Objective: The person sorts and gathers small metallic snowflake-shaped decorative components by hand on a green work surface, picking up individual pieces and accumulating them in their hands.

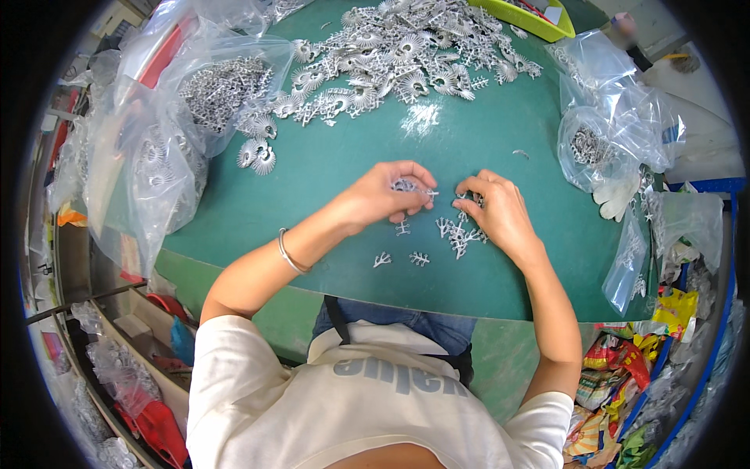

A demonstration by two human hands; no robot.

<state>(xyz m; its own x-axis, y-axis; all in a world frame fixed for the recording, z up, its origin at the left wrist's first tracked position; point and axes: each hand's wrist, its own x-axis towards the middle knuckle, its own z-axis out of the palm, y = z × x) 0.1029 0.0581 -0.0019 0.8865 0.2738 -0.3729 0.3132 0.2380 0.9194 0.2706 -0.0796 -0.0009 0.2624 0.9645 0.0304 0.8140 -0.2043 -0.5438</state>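
Note:
My left hand [384, 195] is closed around a small silvery fan-shaped metal part [409, 186] over the green table [328, 164]. My right hand [496, 209] pinches another piece of the same kind, its fingertips close to the left hand's. Beneath and between the hands lie several small branch-like metal bits [457, 234], with two more [400, 259] nearer to me. A bracelet [289, 252] circles my left wrist.
A large heap of fan-shaped metal parts [391, 55] covers the far side of the table. Clear plastic bags of parts stand at the left [180, 117] and right [609, 133]. A yellow-green tray [531, 16] sits at the back. Colourful packets [617, 375] lie lower right.

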